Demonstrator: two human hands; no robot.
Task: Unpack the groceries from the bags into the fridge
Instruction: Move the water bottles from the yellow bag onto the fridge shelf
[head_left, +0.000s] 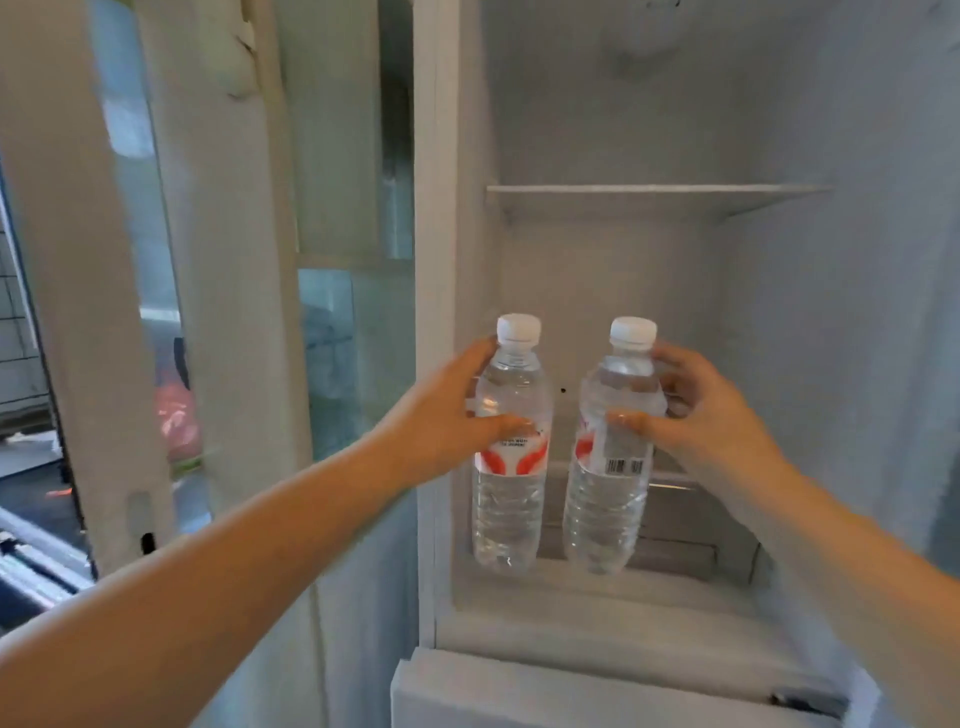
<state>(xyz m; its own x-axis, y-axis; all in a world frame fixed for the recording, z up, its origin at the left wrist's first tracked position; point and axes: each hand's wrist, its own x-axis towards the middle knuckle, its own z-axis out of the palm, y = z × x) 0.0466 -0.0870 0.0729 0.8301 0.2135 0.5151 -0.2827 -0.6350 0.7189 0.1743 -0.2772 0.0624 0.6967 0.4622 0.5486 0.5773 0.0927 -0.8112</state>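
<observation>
- At the far left, I see the fridge door swung open.
- My left hand grips one water bottle upright inside the fridge.
- Just beside it, my right hand grasps a second bottle, slightly tilted, below the shelf.

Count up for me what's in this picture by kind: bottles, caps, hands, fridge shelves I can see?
Water bottles: 2, left bottle, right bottle
White caps: 2, and
Hands: 2, left hand, right hand, each holding a bottle
Fridge shelves: 1, upper shelf
Total: 7
</observation>
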